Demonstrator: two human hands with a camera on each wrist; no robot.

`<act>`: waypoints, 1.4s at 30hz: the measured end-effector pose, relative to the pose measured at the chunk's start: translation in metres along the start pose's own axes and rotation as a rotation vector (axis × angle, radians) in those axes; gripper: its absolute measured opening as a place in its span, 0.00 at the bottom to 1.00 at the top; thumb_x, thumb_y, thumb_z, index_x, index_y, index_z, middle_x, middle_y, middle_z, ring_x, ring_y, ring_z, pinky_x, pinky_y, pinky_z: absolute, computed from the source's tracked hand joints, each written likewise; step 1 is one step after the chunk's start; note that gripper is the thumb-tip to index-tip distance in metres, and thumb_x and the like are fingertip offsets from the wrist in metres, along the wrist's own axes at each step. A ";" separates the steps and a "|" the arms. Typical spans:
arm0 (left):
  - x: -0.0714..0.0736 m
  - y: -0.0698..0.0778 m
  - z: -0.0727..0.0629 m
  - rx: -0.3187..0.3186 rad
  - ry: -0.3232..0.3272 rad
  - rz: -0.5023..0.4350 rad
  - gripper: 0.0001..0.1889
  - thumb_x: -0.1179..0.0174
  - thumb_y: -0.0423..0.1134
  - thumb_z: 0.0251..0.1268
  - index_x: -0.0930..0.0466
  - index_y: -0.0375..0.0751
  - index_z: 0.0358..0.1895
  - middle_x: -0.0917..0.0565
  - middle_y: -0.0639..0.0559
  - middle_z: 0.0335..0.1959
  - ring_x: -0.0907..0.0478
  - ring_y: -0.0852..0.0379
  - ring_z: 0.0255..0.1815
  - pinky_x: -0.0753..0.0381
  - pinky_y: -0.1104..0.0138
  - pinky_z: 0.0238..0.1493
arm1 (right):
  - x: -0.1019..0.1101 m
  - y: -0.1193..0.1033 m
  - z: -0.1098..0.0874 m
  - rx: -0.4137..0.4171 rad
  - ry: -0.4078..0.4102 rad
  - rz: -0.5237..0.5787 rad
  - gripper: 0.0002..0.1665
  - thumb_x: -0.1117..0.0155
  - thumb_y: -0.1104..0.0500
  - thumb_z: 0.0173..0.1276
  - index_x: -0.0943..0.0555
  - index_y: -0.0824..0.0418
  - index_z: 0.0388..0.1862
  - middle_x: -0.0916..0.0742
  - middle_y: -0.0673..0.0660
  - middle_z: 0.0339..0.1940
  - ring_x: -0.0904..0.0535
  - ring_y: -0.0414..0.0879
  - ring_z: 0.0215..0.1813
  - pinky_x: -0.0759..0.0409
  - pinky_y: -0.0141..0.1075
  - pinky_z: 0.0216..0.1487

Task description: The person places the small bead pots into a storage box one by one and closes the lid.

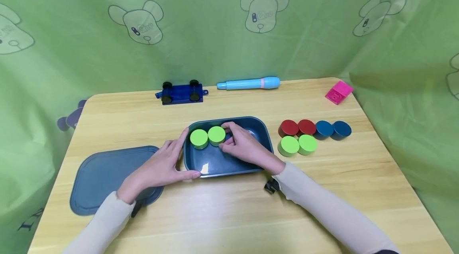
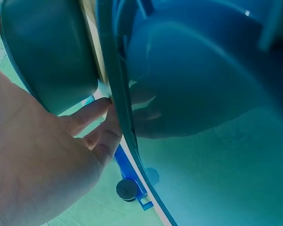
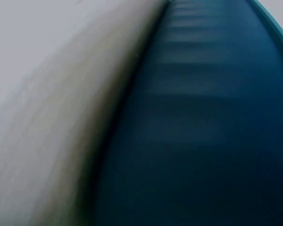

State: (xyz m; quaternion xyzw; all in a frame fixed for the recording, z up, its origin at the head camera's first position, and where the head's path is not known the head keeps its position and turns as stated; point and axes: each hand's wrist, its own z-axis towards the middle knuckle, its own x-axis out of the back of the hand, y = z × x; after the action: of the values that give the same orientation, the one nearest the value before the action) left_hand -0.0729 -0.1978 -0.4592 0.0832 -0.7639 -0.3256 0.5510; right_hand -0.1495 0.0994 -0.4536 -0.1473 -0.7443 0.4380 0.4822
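In the head view, my right hand (image 1: pixel 245 144) reaches into a dark blue rectangular box (image 1: pixel 229 166) and pinches a green round block (image 1: pixel 216 134) between thumb and fingers. Another green round block (image 1: pixel 199 138) sits beside it, at the box's left end. My left hand (image 1: pixel 163 168) holds that end, thumb along the front rim and index finger on the left side. The left wrist view has the same hand (image 2: pixel 47 150) against the box wall (image 2: pixel 47 52), other fingers loosely bent. Only the blurred sleeve (image 3: pixel 70 108) and dark blue box interior (image 3: pixel 193 122) fill the right wrist view.
A dark blue lid (image 1: pixel 104 174) lies left, partly under my left forearm. Right of the box stand red blocks (image 1: pixel 297 127), blue blocks (image 1: pixel 332 130) and green blocks (image 1: pixel 297 145). Behind are a blue wheeled toy chassis (image 1: pixel 182 93), a light-blue toy microphone (image 1: pixel 249 83) and a pink block (image 1: pixel 338 92).
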 end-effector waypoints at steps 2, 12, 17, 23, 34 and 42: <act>0.000 0.000 0.001 -0.002 -0.001 -0.001 0.71 0.34 0.83 0.58 0.76 0.64 0.90 0.36 0.42 0.85 0.34 0.39 0.77 0.25 0.36 0.67 | 0.000 0.000 0.000 -0.005 -0.003 0.006 0.39 0.25 0.57 0.76 0.31 0.65 0.79 0.16 0.61 0.59 0.14 0.44 0.46 0.13 0.40 0.50; 0.000 -0.001 0.000 0.001 -0.002 -0.002 0.71 0.34 0.81 0.59 0.74 0.62 0.91 0.36 0.39 0.84 0.34 0.36 0.77 0.25 0.34 0.66 | 0.019 0.000 -0.017 0.045 0.084 -0.010 0.37 0.26 0.56 0.76 0.28 0.66 0.78 0.17 0.65 0.67 0.13 0.46 0.51 0.14 0.41 0.51; 0.000 0.000 -0.001 -0.002 0.004 -0.001 0.71 0.33 0.81 0.59 0.73 0.61 0.91 0.35 0.39 0.84 0.34 0.37 0.76 0.25 0.34 0.66 | 0.033 0.003 -0.036 0.116 0.216 0.021 0.25 0.28 0.59 0.78 0.20 0.63 0.70 0.13 0.60 0.51 0.16 0.46 0.46 0.17 0.39 0.48; -0.001 -0.001 -0.001 0.000 -0.001 0.007 0.71 0.34 0.82 0.59 0.75 0.63 0.91 0.35 0.40 0.84 0.33 0.38 0.76 0.25 0.35 0.66 | 0.045 0.018 -0.066 0.160 0.373 0.110 0.17 0.31 0.64 0.80 0.17 0.63 0.65 0.14 0.58 0.48 0.17 0.49 0.42 0.18 0.34 0.44; 0.001 0.000 -0.001 -0.011 0.005 -0.001 0.69 0.34 0.80 0.61 0.73 0.61 0.91 0.36 0.39 0.84 0.33 0.37 0.76 0.24 0.34 0.65 | 0.080 0.049 -0.115 0.171 0.584 0.191 0.18 0.33 0.73 0.77 0.17 0.69 0.64 0.16 0.59 0.45 0.21 0.45 0.40 0.22 0.26 0.43; -0.001 0.000 -0.002 -0.014 0.009 -0.011 0.69 0.32 0.79 0.61 0.73 0.62 0.91 0.36 0.39 0.84 0.34 0.36 0.77 0.25 0.33 0.66 | 0.099 0.083 -0.148 -0.064 0.644 0.084 0.25 0.28 0.62 0.79 0.21 0.65 0.70 0.21 0.58 0.43 0.26 0.44 0.34 0.27 0.28 0.31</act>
State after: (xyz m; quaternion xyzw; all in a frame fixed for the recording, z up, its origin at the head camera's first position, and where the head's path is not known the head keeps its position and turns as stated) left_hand -0.0711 -0.1984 -0.4594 0.0853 -0.7585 -0.3336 0.5532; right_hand -0.0896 0.2864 -0.4386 -0.3238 -0.5604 0.3646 0.6694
